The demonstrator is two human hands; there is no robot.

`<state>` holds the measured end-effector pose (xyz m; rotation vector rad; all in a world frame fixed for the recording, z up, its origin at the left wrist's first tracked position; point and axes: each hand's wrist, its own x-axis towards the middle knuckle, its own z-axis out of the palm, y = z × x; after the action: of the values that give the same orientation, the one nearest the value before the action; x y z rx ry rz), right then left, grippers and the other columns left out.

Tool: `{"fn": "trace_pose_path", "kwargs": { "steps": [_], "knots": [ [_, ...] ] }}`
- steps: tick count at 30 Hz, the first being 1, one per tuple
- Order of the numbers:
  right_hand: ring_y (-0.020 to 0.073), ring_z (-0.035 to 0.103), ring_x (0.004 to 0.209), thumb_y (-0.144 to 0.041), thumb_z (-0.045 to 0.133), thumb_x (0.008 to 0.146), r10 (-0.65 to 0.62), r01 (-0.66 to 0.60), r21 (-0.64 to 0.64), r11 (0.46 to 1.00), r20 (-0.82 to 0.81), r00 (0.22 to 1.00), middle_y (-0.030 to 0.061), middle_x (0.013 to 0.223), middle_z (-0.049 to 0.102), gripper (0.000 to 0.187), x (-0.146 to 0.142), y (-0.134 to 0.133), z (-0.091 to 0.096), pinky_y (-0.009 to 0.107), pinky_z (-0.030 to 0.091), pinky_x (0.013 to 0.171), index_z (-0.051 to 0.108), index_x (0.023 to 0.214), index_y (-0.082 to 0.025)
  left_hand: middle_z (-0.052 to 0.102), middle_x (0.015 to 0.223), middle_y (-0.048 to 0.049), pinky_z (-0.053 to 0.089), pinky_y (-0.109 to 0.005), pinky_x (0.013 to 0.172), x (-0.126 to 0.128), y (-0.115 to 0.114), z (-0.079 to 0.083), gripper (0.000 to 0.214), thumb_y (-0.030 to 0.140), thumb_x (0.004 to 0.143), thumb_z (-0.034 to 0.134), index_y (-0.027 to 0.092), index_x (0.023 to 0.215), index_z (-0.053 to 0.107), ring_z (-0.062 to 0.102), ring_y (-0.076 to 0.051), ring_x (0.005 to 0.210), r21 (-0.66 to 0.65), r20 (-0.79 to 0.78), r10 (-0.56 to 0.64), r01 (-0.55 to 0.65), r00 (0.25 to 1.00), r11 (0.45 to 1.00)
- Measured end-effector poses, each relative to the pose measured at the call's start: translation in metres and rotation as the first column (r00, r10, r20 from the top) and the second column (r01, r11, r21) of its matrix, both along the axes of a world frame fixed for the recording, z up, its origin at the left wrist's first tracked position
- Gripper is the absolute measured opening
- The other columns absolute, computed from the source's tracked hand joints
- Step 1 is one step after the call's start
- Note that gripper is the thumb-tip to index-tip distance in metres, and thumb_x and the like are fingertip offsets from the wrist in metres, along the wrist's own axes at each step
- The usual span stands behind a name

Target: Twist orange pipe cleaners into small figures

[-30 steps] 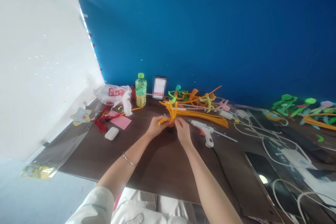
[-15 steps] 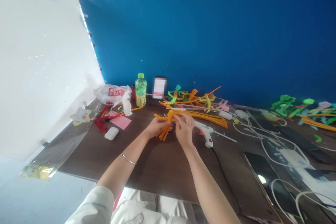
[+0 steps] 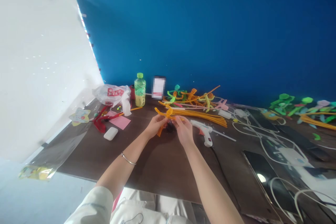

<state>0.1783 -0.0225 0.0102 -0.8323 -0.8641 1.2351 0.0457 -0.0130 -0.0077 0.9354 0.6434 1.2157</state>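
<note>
My left hand (image 3: 157,126) and my right hand (image 3: 183,131) meet above the dark wooden table (image 3: 157,161), both pinching an orange pipe-cleaner figure (image 3: 165,113). Its ends stick out to the upper left and downward. A small dark round piece (image 3: 170,127) shows between my hands, and I cannot tell what it is. A bundle of long orange pipe cleaners (image 3: 202,113) lies just beyond my right hand. A white and red hot glue gun (image 3: 204,132) rests to the right of that hand.
Finished pipe-cleaner figures (image 3: 190,97) lie behind the bundle. Left of my hands are a green-capped bottle (image 3: 140,92), a plastic bag (image 3: 111,92), pink paper (image 3: 120,121) and a white case (image 3: 110,133). White cables (image 3: 262,136) and a phone (image 3: 267,182) lie right.
The orange figure has turned in my hands, its strands no longer fanning upward or hanging as a thick bunch. The dark round piece now shows between my hands, which have drawn closer together.
</note>
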Motion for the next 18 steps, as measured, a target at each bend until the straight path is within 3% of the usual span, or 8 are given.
{"fn": "trace_pose_path", "kwargs": {
  "steps": [3, 8, 13, 18],
  "knots": [
    [0.0136, 0.062, 0.076, -0.029, 0.077, 0.058, 0.045, -0.047, -0.027, 0.999, -0.084, 0.995, -0.0002, 0.078, 0.066, 0.022, -0.001, 0.001, -0.004, 0.031, 0.051, 0.08, 0.064, 0.074, -0.021, 0.055, 0.069, 0.0022, 0.034, -0.019, 0.051, 0.001, 0.0, 0.003, 0.043, 0.037, 0.064, 0.07, 0.018, 0.1, 0.058, 0.046, -0.004, 0.054, -0.003, 0.074, 0.063, -0.063, 0.995, 0.998],
    [0.0163, 0.064, 0.086, -0.023, 0.078, 0.056, 0.135, -0.147, -0.069, 0.987, -0.161, 0.978, 0.003, 0.082, 0.069, 0.021, -0.004, 0.002, -0.01, 0.031, 0.046, 0.094, 0.067, 0.073, -0.017, 0.051, 0.068, 0.0022, 0.031, -0.017, 0.045, -0.001, -0.001, 0.012, 0.04, 0.042, 0.067, 0.067, 0.017, 0.097, 0.057, 0.041, -0.003, 0.049, -0.078, 0.167, 0.148, -0.136, 0.975, 0.988],
    [0.0183, 0.062, 0.096, -0.022, 0.07, 0.065, 0.201, -0.218, -0.056, 0.974, -0.219, 0.955, 0.0053, 0.092, 0.07, 0.016, -0.009, -0.001, -0.009, 0.03, 0.042, 0.099, 0.068, 0.079, -0.014, 0.051, 0.071, 0.0009, 0.028, -0.016, 0.041, -0.006, 0.001, 0.013, 0.039, 0.048, 0.073, 0.059, 0.019, 0.098, 0.054, 0.042, -0.004, 0.047, -0.162, 0.244, 0.188, -0.151, 0.951, 0.975],
    [0.0171, 0.063, 0.096, -0.016, 0.072, 0.063, 0.199, -0.216, -0.044, 0.975, -0.241, 0.95, 0.002, 0.089, 0.07, 0.024, -0.013, -0.004, -0.009, 0.029, 0.041, 0.099, 0.065, 0.086, -0.018, 0.052, 0.068, 0.0017, 0.032, -0.017, 0.044, -0.007, 0.004, 0.011, 0.037, 0.044, 0.073, 0.06, 0.019, 0.101, 0.056, 0.041, -0.004, 0.048, -0.164, 0.289, 0.208, -0.166, 0.935, 0.973]
  ]
}}
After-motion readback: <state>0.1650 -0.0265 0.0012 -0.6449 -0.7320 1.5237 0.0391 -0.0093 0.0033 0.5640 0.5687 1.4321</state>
